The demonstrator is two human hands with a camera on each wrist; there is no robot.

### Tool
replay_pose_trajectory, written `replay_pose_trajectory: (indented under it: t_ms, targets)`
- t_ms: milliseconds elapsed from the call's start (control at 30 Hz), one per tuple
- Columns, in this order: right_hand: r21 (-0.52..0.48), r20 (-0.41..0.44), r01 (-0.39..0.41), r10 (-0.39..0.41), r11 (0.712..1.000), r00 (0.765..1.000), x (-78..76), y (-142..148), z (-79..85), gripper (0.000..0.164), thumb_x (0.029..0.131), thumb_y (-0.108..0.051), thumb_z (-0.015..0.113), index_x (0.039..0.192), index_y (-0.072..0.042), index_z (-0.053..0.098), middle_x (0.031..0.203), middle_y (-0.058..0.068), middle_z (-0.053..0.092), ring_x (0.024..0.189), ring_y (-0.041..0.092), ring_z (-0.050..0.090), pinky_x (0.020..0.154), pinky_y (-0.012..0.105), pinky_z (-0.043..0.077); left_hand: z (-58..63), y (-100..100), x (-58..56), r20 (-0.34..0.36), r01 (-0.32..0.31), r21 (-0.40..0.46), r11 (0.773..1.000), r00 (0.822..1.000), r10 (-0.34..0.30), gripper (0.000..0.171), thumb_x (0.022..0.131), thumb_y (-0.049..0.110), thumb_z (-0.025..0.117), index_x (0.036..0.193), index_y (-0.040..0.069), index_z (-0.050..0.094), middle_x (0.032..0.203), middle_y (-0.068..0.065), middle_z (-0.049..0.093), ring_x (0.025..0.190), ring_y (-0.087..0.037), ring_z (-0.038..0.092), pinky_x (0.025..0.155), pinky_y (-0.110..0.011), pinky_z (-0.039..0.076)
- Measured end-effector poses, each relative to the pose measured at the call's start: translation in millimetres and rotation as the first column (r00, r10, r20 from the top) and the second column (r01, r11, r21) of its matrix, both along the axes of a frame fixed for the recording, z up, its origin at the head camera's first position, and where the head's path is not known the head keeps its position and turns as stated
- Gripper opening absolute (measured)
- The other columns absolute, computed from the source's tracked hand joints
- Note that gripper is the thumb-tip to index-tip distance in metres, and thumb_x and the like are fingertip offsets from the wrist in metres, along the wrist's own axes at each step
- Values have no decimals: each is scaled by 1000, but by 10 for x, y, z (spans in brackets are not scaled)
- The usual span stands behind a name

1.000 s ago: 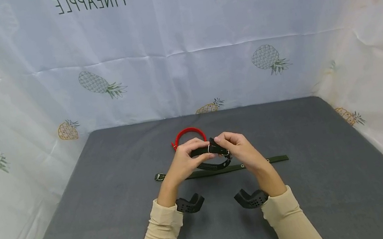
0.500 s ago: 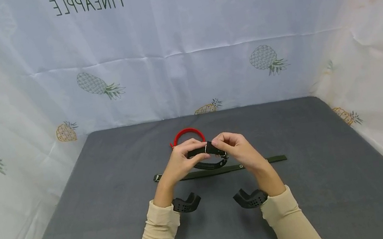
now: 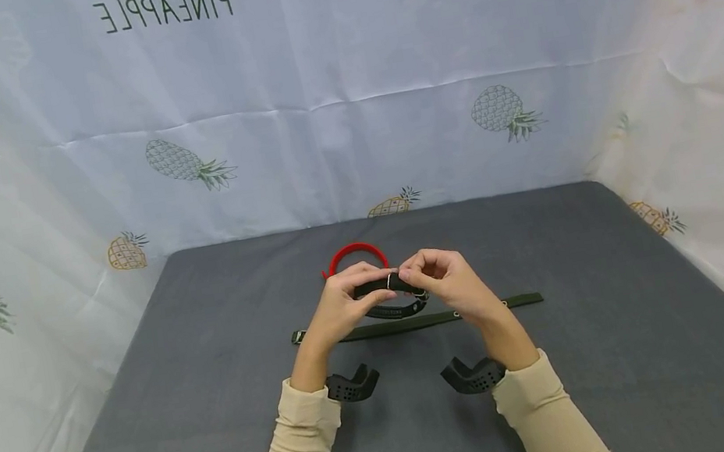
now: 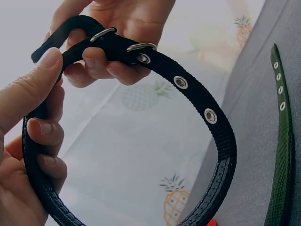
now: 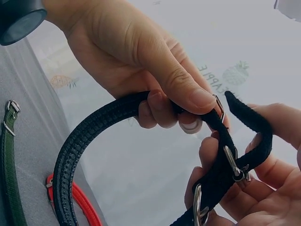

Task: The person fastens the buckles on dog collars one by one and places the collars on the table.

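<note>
A black collar (image 3: 398, 312) with metal eyelets is held in a closed ring above the table. My left hand (image 3: 343, 304) grips its padded band (image 4: 35, 165), and the thumb lies by the strap's free end (image 4: 47, 49). My right hand (image 3: 447, 281) pinches the strap beside the buckle (image 5: 233, 165). Between the hands, the strap end bends out in a loop from the buckle. A D-ring (image 5: 197, 202) sits close to the buckle, and a metal keeper (image 5: 220, 108) shows near my left thumb. Fingers hide part of the band.
A green collar (image 3: 427, 321) lies stretched out on the grey table (image 3: 601, 346) beneath my hands. Behind them a red collar (image 3: 354, 246) rests in a ring. Pineapple-printed cloth (image 3: 351, 156) hangs around the back and sides. Black camera mounts (image 3: 353, 385) sit on both wrists.
The black strap's end, which stuck up between my hands a second ago, now sits lower. Both hands keep hold of the collar and have barely moved.
</note>
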State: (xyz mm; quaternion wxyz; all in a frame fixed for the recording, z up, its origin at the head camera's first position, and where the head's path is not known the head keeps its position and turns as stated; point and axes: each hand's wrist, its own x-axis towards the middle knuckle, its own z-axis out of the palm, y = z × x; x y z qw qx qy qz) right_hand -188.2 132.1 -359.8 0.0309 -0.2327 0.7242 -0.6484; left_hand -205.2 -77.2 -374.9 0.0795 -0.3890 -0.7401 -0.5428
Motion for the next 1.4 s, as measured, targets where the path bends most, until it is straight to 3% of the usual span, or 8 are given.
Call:
replay_pose_trajectory:
  t_ms: [100,433,733,967,1133,1267,1400]
  targets:
    - [-15,-7,-10,10,1000,1000,-2,0,-9,25,96,-13,59,85,9,53,101,-8,63,93,9,62,82,26,51,-5,-4,-4,2,0,-3,1000,1000,0,31,82,-1,71,112,-6,68,97,-20,66,75,-2,51,65,-19,47]
    - [-34,-21,-7,6,999,1000,7,-18,8,19,95,-12,61,76,-13,55,98,-11,63,92,6,62,76,23,49,-21,-3,-11,-9,1,-19,1000,1000,-1,31,83,0,70,113,-6,68,97,-20,66,74,-5,51,64,-19,46]
    - [-20,-9,16,-16,1000,1000,-5,-7,-1,18,94,-10,61,77,-9,55,96,-12,63,91,5,63,77,23,50,-23,21,-13,-14,7,-27,1000,1000,-8,31,83,-1,70,114,-5,68,96,-18,67,74,-9,53,65,-20,47]
    - [60,67,65,-69,996,995,-26,0,-10,15,96,-20,60,90,-7,57,86,-12,61,72,7,52,69,26,43,-15,68,17,5,-41,-72,997,999,41,31,84,3,71,115,1,68,108,-15,70,96,-18,64,84,-25,54]
    - [80,160,18,-31,997,987,-58,83,-12,28,101,-31,50,106,-6,62,84,-9,64,76,11,57,76,30,45,-5,67,24,49,-53,-31,998,997,54,29,88,4,67,116,1,67,109,-18,69,91,-14,65,82,-26,55]
    - [74,195,-57,42,996,980,-76,141,-17,37,102,-39,45,105,-7,64,83,-6,67,77,17,61,84,33,46,-6,46,17,72,-55,6,998,996,55,26,91,4,64,117,0,66,104,-19,67,78,-3,59,74,-22,53]
    - [60,190,-126,113,990,975,-85,154,-18,38,103,-40,43,102,-8,63,84,-6,65,76,19,60,86,34,48,2,38,15,70,-55,14,998,996,54,26,91,5,63,116,-1,65,103,-20,66,75,1,58,72,-20,53]
